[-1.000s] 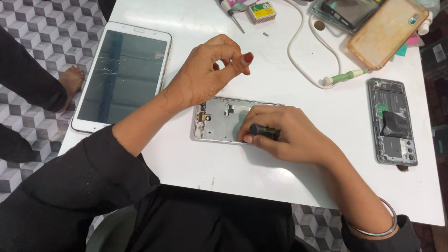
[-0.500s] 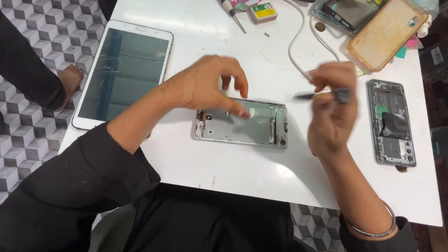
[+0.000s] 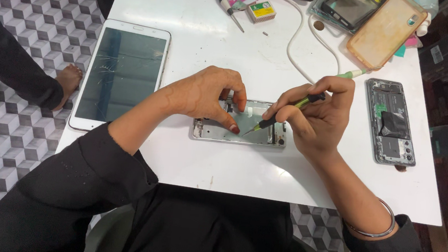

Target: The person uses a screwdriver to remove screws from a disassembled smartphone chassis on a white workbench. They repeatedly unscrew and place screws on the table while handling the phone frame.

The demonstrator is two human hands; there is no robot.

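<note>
Head view, from the left: a tablet [image 3: 121,74] with a cracked dark screen lies flat at the left edge of the white table [image 3: 220,163], well apart from my work. My left hand [image 3: 202,93] rests on the phone frame [image 3: 239,129] at the middle of the table, fingers curled over its far edge and one fingertip pressed down on its plate, pinning it. My right hand [image 3: 316,118] holds a green and black screwdriver [image 3: 282,114] pinched between thumb and fingers, slanted down to the left, its tip touching the plate just beside that fingertip. Bare table runs along the near edge below the frame, and more between the frame and the tools at the far edge. To the right an opened phone [image 3: 390,122] lies near the right edge, a white cable [image 3: 296,40] curving beyond my right hand.

Half a second ago my right hand was lifted off to the right with the screwdriver clear of the frame; now it has come back over it.
</note>
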